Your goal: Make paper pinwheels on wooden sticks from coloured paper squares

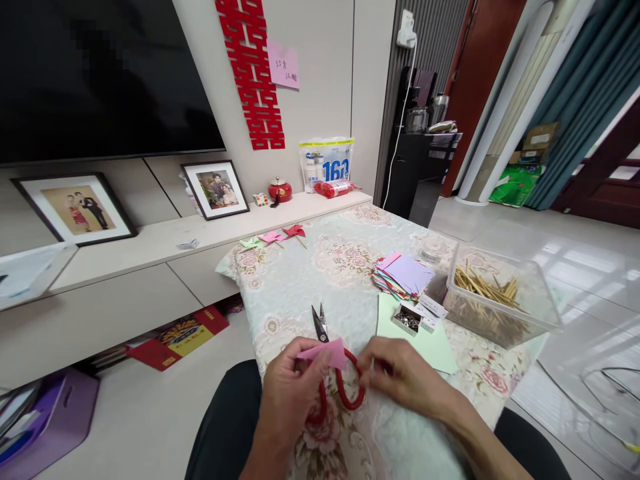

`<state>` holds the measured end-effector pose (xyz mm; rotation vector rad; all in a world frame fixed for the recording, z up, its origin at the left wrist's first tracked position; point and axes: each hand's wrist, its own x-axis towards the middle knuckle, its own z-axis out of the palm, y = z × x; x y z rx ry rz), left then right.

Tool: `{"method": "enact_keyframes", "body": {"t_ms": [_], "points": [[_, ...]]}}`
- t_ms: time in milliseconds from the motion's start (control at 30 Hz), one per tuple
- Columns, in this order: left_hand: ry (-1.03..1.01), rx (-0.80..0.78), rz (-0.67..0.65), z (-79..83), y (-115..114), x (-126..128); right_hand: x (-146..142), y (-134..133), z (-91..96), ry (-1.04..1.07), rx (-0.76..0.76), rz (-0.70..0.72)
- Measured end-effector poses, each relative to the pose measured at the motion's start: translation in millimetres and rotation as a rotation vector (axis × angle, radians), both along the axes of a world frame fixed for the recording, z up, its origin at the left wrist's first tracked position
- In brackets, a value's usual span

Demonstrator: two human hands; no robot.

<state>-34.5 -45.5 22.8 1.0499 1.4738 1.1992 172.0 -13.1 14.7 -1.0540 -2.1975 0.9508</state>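
Observation:
My left hand (295,377) is closed on a folded piece of pink paper (336,353), held between thumb and fingers. Beneath the paper lies a pair of scissors (355,398) with red handles, its blades slightly apart and pointing away from me. My right hand (400,373) is just right of the scissors' handle, fingers curled and pinched together; whatever is between them is hidden. On the far left part of the table are three paper pinwheels on sticks: a green one (253,243), a pink one (273,237) and a red one (294,231).
Right of my hands, a small open box of metal pins (407,320) sits on green paper (437,352). Behind it is a stack of coloured paper squares (407,273). A clear plastic bin (543,300) of wooden sticks stands at the table's right edge, near a roll of tape (434,248).

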Motion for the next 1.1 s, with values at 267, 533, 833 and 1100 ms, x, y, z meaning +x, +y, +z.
{"method": "enact_keyframes", "body": {"t_ms": [267, 533, 833, 1100], "points": [[-0.457, -0.064, 0.079, 1.9, -9.4, -28.5, -35.0, -9.9, -7.4, -0.453, 0.135, 0.166], [-0.321, -0.044, 0.018, -11.3, -18.8, -18.1, -51.6, 3.4, -24.9, 0.138, 0.140, 0.139], [-0.100, 0.042, -0.051, -30.3, -21.4, -0.2, -21.1, -6.3, -11.9, 0.251, 0.095, 0.023], [0.697, 0.667, -0.145, -52.2, -16.1, 4.9, -21.9, -16.7, -34.0, -0.055, 0.585, -0.005]]}}
